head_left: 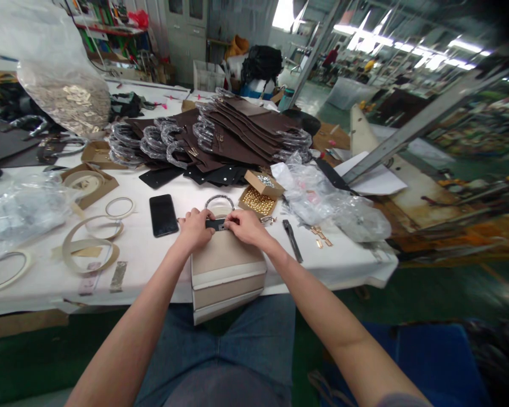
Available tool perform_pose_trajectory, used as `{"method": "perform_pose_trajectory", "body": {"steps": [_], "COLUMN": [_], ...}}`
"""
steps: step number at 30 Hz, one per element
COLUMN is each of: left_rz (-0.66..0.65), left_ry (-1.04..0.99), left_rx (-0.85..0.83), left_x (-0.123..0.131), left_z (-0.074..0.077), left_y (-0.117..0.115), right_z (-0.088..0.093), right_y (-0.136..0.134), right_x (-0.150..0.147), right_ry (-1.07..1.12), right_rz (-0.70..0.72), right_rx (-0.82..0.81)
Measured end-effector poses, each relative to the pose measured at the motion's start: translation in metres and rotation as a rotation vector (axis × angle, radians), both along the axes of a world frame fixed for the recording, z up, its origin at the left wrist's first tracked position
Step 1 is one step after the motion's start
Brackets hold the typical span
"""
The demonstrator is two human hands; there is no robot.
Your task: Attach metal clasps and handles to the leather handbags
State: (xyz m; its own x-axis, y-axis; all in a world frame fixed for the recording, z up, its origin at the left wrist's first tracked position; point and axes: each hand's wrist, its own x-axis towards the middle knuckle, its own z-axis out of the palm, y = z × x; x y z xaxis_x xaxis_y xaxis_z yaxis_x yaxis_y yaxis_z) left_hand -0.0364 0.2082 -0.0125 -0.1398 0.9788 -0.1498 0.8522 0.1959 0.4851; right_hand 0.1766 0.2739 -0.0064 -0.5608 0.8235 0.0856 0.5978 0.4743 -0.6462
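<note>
A beige bag panel (229, 254) with pale bands lies over the table's front edge, above my lap. At its top is a short black strap (212, 224) with a small metal plate (221, 226) on it. My left hand (197, 227) grips the strap's left end between thumb and fingers. Pinched at the right end, by the metal plate, are the fingers of my right hand (245, 226); whether they hold a smaller part is hidden. A round, plastic-wrapped handle (219, 198) arches just behind both hands.
A phone (163, 215) and tape rolls (89, 249) lie to the left. Right are a box of gold studs (258, 202), a black tool (292, 240), gold metal pieces (321, 236) and plastic bags (339, 212). Stacked brown bag panels (246, 130) stand behind; a metal post (407, 133) slants at right.
</note>
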Motion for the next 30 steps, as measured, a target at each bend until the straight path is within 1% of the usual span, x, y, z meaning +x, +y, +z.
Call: {"method": "perform_pose_trajectory", "body": {"steps": [3, 9, 11, 14, 16, 19, 22, 25, 30], "left_rz": [0.000, 0.005, 0.003, -0.007, -0.014, -0.019, -0.037, -0.028, 0.044], "left_ry": [0.002, -0.003, -0.006, -0.003, 0.000, -0.001, -0.046, -0.077, -0.007], "left_rx": [0.001, 0.009, 0.006, 0.011, 0.013, -0.012, -0.059, -0.074, -0.001], "left_x": [-0.001, -0.004, -0.005, -0.005, -0.006, -0.010, -0.015, -0.017, -0.006], "left_z": [-0.003, -0.009, -0.011, -0.011, -0.009, -0.004, 0.001, 0.002, -0.002], "left_y": [0.000, 0.003, 0.003, 0.004, 0.004, 0.005, 0.009, 0.015, 0.021], "right_z": [-0.002, -0.007, -0.008, -0.010, -0.011, -0.012, -0.014, -0.016, -0.021], "right_y": [-0.004, -0.009, -0.012, -0.015, -0.017, -0.020, -0.022, -0.024, -0.024], "right_x": [-0.001, 0.001, 0.003, 0.008, 0.011, 0.013, 0.013, 0.012, 0.013], "right_ry": [0.002, 0.068, 0.079, 0.064, 0.042, -0.013, -0.051, -0.043, 0.056], "right_rz": [-0.037, -0.039, -0.007, 0.095, 0.148, 0.196, 0.213, 0.198, 0.168], "right_rx": [0.028, 0.036, 0.072, 0.153, 0.177, 0.196, 0.224, 0.214, 0.149]}}
